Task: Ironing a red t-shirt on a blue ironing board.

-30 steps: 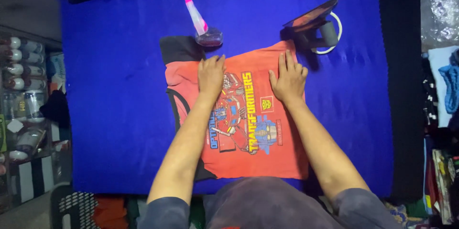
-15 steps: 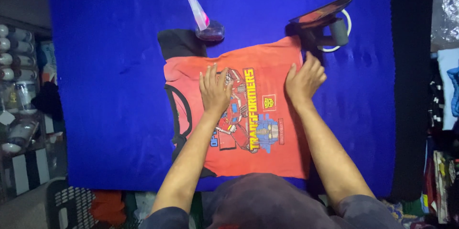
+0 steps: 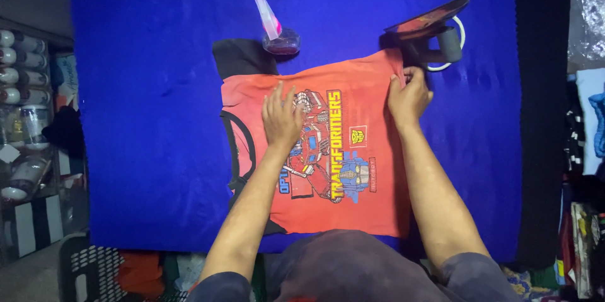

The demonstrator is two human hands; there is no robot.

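Orange T-shirt (image 3: 340, 151) lies spread face-up on the blue cloth (image 3: 145, 119), directly under both hands — left hand (image 3: 282, 118) rests flat, fingers splayed, on the printed chest, apparently to pin the fabric so it does not slide. Right hand (image 3: 408, 95), apart from the left, is curled over the shirt's far right edge with the fingers pinching the hem, likely to pull it taut. Beyond the left fingertips stands a spray bottle (image 3: 272, 24) with a pink nozzle; just past the right hand an iron (image 3: 432, 31) is parked tilted on its heel — soleplate kept off the cloth.

Shirt (image 3: 353, 151) hem under torso; right hand (image 3: 408, 97) fingertips curled out of sight
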